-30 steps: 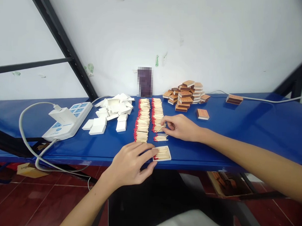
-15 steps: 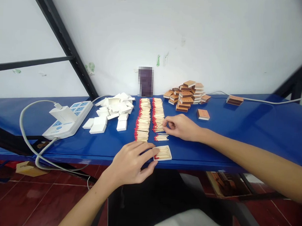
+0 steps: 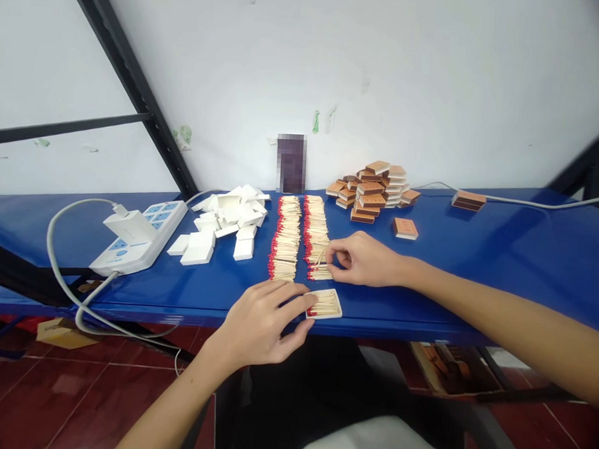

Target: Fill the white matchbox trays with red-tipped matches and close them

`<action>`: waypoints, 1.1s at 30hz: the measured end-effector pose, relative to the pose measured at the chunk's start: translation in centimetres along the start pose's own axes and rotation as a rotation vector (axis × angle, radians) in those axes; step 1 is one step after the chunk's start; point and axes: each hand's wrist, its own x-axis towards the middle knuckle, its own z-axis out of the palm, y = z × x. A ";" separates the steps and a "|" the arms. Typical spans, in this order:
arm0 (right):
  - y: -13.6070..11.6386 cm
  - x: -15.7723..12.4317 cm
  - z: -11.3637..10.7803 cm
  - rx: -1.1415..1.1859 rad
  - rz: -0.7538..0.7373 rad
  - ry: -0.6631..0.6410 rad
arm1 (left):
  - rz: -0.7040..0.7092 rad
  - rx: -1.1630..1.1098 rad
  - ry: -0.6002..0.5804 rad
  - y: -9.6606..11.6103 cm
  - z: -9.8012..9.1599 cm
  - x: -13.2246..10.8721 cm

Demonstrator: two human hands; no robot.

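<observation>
My left hand [image 3: 263, 322] rests at the blue table's [image 3: 476, 272] front edge, fingers and thumb pinching the left end of a small white tray [image 3: 326, 304] filled with matches. My right hand [image 3: 362, 259] is closed in a pinch on a few matches at the near end of the right row of red-tipped matches [image 3: 315, 228]. A small loose bunch of matches [image 3: 320, 274] lies under its fingertips. A second row of matches [image 3: 285, 237] runs beside it on the left.
A pile of empty white trays [image 3: 225, 218] lies left of the rows, with a white power strip [image 3: 137, 234] and its cable further left. Brown matchbox sleeves [image 3: 373, 188] are stacked behind, one single box [image 3: 405, 227] and another [image 3: 468, 199] lie right. A black frame bar [image 3: 131, 85] slants behind.
My right hand slid slightly toward me, down onto the small loose bunch of matches. The left hand has stayed on the tray.
</observation>
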 end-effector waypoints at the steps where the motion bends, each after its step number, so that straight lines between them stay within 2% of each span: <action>1: 0.0 0.0 0.0 -0.004 -0.008 0.014 | 0.001 -0.001 0.001 0.0 0.0 0.0; 6: 0.5 0.0 0.1 -0.056 -0.075 0.118 | 0.002 0.000 0.003 0.0 0.1 -0.2; 18: 1.3 0.4 0.3 0.010 -0.198 0.031 | 0.010 0.005 0.012 -0.1 0.1 -0.1; 25: 1.3 0.4 0.1 -0.113 -0.144 -0.020 | 0.015 0.007 0.011 -0.1 0.1 -0.2; 33: 0.3 0.4 0.3 -0.068 -0.037 0.036 | 0.003 0.005 0.001 -0.1 0.1 -0.1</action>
